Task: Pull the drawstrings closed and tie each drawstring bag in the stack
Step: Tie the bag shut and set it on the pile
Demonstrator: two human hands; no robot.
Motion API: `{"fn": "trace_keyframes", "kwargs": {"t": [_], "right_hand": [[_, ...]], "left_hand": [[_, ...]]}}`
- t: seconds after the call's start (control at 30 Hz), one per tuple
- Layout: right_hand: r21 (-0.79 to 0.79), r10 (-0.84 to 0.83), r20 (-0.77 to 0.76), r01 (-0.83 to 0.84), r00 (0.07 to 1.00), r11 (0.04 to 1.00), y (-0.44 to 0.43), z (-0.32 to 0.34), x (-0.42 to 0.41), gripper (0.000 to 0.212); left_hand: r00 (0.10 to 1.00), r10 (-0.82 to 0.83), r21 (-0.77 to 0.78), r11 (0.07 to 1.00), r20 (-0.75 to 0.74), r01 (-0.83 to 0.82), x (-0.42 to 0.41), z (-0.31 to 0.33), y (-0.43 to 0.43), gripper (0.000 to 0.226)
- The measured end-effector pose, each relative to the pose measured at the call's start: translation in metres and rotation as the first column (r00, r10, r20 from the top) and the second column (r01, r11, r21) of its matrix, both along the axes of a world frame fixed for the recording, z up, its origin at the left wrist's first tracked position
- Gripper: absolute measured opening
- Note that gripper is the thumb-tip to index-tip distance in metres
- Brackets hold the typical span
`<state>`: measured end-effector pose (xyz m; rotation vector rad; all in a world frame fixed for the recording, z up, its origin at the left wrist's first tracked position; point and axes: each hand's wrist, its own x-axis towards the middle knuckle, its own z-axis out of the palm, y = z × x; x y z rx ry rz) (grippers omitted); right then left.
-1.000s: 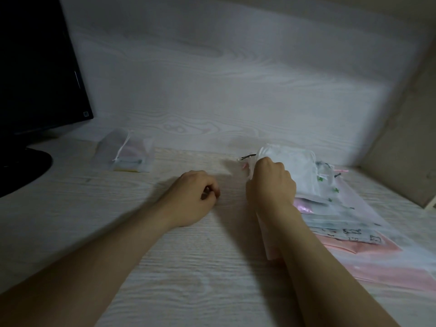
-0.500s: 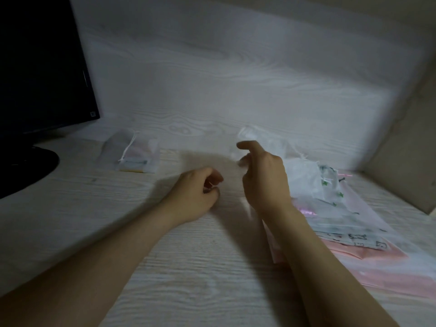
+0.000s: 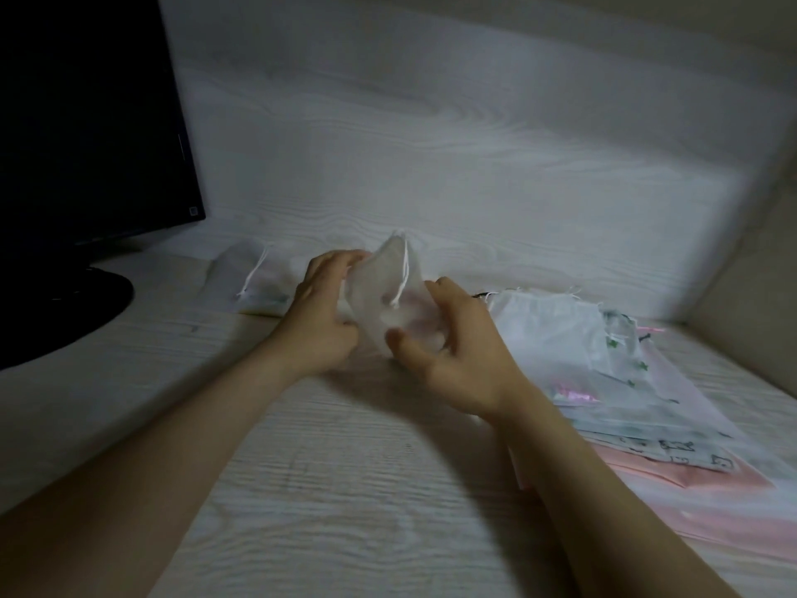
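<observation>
Dim desk (image 3: 302,489), monitor (image 3: 86,123) left. Your left hand (image 3: 319,321) and right hand (image 3: 457,360) both grip bag (image 3: 384,304), held up between them. Drawstring (image 3: 404,269) hangs down its face, long axis near vertical, nearer your right hand. Stack (image 3: 604,369) at right.

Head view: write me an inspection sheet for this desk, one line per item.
Surface: pale wood-grain desk, dimly lit.
Job's things: sheer white bag held upright between both hands, its drawstring hanging down the front; stack of flat bags at right, white, printed and pink.
Clutter: second bag lying behind the left hand.
Hands: left hand grips the bag's left side; right hand holds its right side, thumb on the front.
Cables: nothing seen.
Surroundings: dark monitor on its stand at left; wood-grain back panel; plain side wall at right.
</observation>
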<state>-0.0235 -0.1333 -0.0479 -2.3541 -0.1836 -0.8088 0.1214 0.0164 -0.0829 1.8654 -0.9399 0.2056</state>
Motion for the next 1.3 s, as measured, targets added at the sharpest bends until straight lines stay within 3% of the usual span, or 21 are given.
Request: {"fn": "trace_keyframes", "kwargs": {"t": [0.13, 0.23, 0.3, 0.33, 0.4, 0.47, 0.57, 0.7, 0.77, 0.87, 1.03, 1.2, 1.3], "right_hand": [[-0.157, -0.073, 0.014, 0.075, 0.997, 0.985, -0.008, -0.009, 0.009, 0.002], [-0.267, -0.217, 0.044, 0.221, 0.975, 0.938, -0.017, -0.018, 0.016, 0.027], [-0.310, -0.336, 0.021, 0.326, 0.942, 0.893, -0.022, -0.022, 0.020, 0.014], [-0.308, -0.381, -0.021, 0.356, 0.924, 0.882, -0.022, -0.022, 0.019, 0.023], [-0.228, -0.361, -0.106, 0.331, 0.926, 0.916, -0.021, -0.019, 0.015, 0.069], [-0.153, -0.273, -0.061, 0.261, 0.960, 0.953, -0.015, -0.016, 0.010, 0.083], [-0.121, -0.232, 0.004, 0.230, 0.973, 0.966, -0.005, -0.015, 0.008, 0.071], [-0.134, -0.247, 0.093, 0.258, 0.965, 0.957, -0.009, -0.020, 0.017, 0.029], [-0.187, -0.286, 0.088, 0.298, 0.954, 0.936, -0.017, -0.022, 0.021, 0.017], [-0.214, -0.334, 0.011, 0.328, 0.943, 0.920, -0.024, -0.025, 0.022, 0.028], [-0.184, -0.386, -0.016, 0.376, 0.922, 0.908, -0.026, -0.028, 0.026, 0.040], [-0.192, -0.438, -0.013, 0.428, 0.899, 0.883, -0.030, -0.030, 0.028, 0.016], [-0.128, -0.446, -0.044, 0.438, 0.894, 0.890, -0.031, -0.031, 0.026, 0.017]], "left_hand": [[1.000, 0.023, 0.081, 0.996, -0.009, -0.022, 0.004, 0.004, 0.003, 0.039], [0.978, 0.190, 0.188, 0.961, 0.086, -0.203, -0.001, 0.005, 0.005, 0.022], [0.951, 0.253, 0.233, 0.928, 0.175, -0.290, -0.004, 0.005, 0.005, 0.019], [0.939, 0.267, 0.240, 0.918, 0.219, -0.317, -0.006, 0.005, 0.005, 0.019], [0.904, 0.281, 0.243, 0.899, 0.322, -0.366, -0.007, 0.002, 0.005, 0.016], [0.861, 0.300, 0.210, 0.888, 0.410, -0.409, -0.007, -0.002, 0.004, 0.008], [0.834, 0.300, 0.186, 0.888, 0.463, -0.422, -0.006, -0.003, 0.004, 0.010], [0.851, 0.234, 0.169, 0.923, 0.470, -0.347, -0.007, -0.002, 0.002, 0.010], [0.879, 0.190, 0.147, 0.949, 0.438, -0.279, -0.005, -0.005, 0.001, 0.006], [0.920, 0.144, 0.102, 0.976, 0.365, -0.194, -0.002, -0.008, 0.001, 0.009], [0.928, 0.182, 0.094, 0.970, 0.326, -0.223, -0.002, -0.011, 0.000, 0.015], [0.950, 0.144, 0.170, 0.966, 0.278, -0.196, -0.001, -0.016, -0.004, 0.021], [0.939, 0.206, 0.128, 0.960, 0.276, -0.249, -0.001, -0.012, -0.001, 0.014]]}}
